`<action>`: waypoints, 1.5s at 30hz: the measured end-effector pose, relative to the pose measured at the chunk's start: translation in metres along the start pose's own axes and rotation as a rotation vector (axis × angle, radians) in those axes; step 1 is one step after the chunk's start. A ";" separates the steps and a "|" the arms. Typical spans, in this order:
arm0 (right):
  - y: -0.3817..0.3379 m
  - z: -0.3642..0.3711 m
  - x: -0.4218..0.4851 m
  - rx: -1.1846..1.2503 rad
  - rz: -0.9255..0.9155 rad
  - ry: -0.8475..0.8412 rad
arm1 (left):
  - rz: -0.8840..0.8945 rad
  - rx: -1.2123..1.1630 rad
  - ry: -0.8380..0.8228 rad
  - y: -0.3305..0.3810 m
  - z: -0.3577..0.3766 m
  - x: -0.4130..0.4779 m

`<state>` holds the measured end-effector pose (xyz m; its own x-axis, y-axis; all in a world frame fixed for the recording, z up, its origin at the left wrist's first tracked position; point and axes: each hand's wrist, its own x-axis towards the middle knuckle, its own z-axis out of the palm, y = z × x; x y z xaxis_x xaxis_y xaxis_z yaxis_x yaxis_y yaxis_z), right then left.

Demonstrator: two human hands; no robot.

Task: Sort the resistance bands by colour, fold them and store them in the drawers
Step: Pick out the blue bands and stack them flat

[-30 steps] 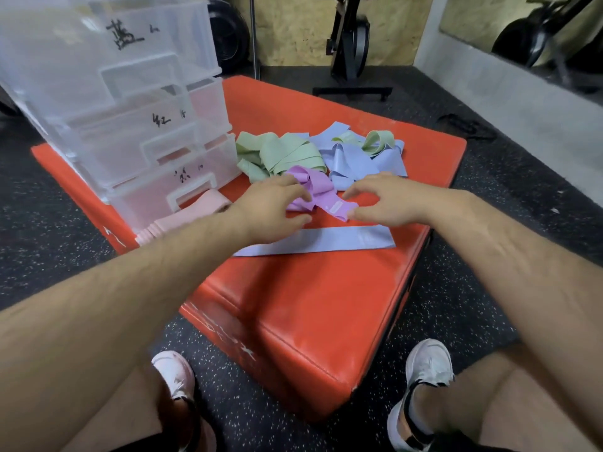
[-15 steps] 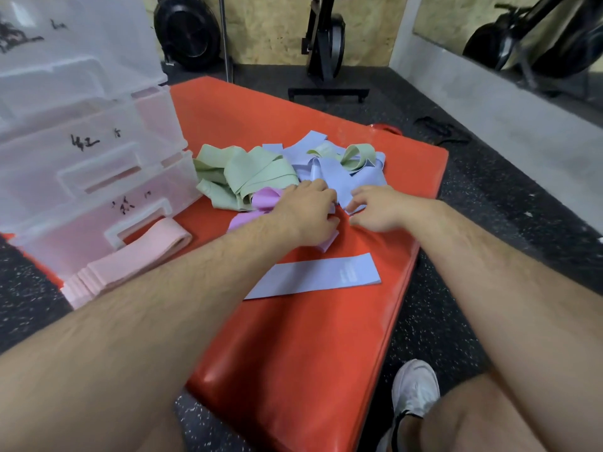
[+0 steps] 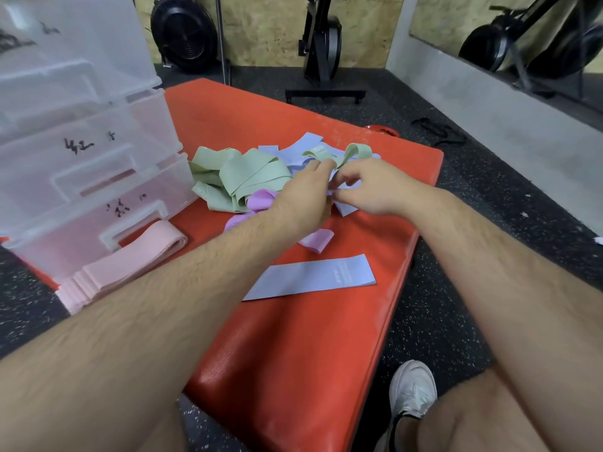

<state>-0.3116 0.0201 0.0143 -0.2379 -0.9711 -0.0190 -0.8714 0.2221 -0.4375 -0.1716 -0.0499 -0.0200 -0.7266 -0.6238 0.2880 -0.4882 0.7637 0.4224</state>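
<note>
Clearly early on, judging by the head view: one blue band [image 3: 310, 278] lies flat on the red mat [image 3: 293, 353], pink bands [image 3: 130, 262] sit stacked beside the shut drawers [image 3: 81, 177], while green [image 3: 241, 177] and purple [image 3: 257, 200] ones stay tangled. Left hand [image 3: 303, 197] and right hand [image 3: 368, 187] both pinch a blue band in the pile [image 3: 303, 148]. Nothing looks stored yet.

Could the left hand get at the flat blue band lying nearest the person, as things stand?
Probably yes. The flat blue band lies alone and uncovered on the red mat, right beside the left forearm. The left hand is busy in the blue pile and would just need pulling back.
</note>
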 end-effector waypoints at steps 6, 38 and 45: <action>-0.015 -0.007 -0.014 0.277 -0.114 0.060 | -0.082 -0.052 0.089 -0.002 -0.020 -0.011; -0.069 0.031 -0.025 -0.051 -0.163 -0.213 | -0.393 -0.483 0.150 -0.080 -0.108 -0.113; -0.047 0.029 -0.035 -0.340 -0.116 -0.213 | -0.463 -0.495 0.200 -0.091 -0.108 -0.128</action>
<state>-0.2498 0.0416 0.0093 -0.0671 -0.9798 -0.1882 -0.9876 0.0920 -0.1269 0.0181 -0.0571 -0.0030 -0.3716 -0.9211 0.1166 -0.4136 0.2766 0.8674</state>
